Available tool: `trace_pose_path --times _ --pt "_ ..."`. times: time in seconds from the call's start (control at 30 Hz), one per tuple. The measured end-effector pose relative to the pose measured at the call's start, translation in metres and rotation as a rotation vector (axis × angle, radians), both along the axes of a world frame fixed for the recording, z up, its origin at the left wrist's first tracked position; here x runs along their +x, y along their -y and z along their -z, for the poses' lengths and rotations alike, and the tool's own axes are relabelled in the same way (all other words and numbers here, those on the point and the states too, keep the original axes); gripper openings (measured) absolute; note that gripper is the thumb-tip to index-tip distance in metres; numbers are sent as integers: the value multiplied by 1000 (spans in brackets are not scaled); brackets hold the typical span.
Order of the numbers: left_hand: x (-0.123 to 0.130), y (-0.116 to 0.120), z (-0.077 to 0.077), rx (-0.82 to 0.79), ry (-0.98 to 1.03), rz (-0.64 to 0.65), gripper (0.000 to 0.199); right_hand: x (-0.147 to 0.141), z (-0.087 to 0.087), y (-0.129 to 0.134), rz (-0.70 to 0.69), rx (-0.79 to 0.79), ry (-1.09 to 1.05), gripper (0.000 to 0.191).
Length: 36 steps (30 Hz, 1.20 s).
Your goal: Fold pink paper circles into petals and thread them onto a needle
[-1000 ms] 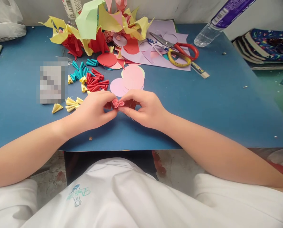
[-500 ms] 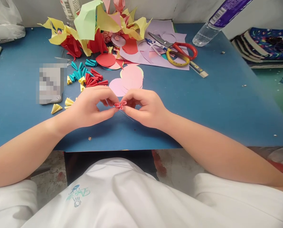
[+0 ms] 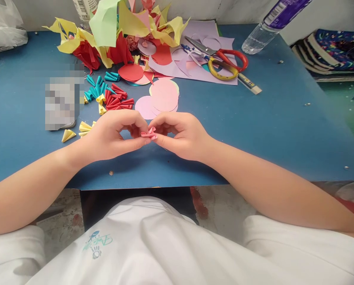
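Observation:
Between my two hands is a small pink rolled paper piece (image 3: 148, 133), its curled edges showing above the thumbs. My left hand (image 3: 116, 132) pinches its left side with thumb and fingers. On the other side, my right hand (image 3: 184, 132) pinches it too, fingertips nearly meeting those of the left. A short bit of a thin needle-like rod (image 3: 165, 149) peeks out below the right thumb; the rest is hidden. Just beyond the hands lie pink paper circles (image 3: 164, 95). Yellow paper cones (image 3: 68, 135) rest left of my left hand, with red cones (image 3: 117, 99) and teal cones (image 3: 96, 87) behind it.
Scissors with red and yellow handles (image 3: 224, 65) lie on purple paper (image 3: 191, 35). Crumpled coloured paper scraps (image 3: 105, 35) are heaped at the back. A plastic bottle (image 3: 263, 33) stands back right, near stacked books (image 3: 328, 53). A blurred-out object (image 3: 61, 105) lies left on the blue table (image 3: 269, 130).
The pink paper piece has turned in my fingertips, and its loops look flatter. The thin rod, which stuck out long below it, is now almost wholly hidden. Both hands stay in place.

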State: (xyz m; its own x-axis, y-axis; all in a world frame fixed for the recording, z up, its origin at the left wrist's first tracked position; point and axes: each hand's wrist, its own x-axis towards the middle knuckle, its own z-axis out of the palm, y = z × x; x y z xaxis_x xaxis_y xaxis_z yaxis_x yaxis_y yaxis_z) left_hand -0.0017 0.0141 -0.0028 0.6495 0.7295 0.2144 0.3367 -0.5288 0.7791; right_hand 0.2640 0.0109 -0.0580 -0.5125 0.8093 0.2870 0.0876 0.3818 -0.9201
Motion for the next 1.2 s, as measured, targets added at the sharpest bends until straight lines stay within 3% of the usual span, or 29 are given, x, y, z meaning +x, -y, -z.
trace_pose_path --times 0.33,0.77,1.0,1.2 --pt "-2 0 -1 -72 34 -48 44 0 -5 3 40 -48 -1 53" --pt "-2 -4 -1 -4 115 26 42 -1 0 3 24 28 -33 51" --pt "-5 -3 -4 -2 20 2 37 0 6 1 -20 108 -49 51" --pt "-6 -7 3 22 113 68 33 -1 1 3 -1 85 -48 55"
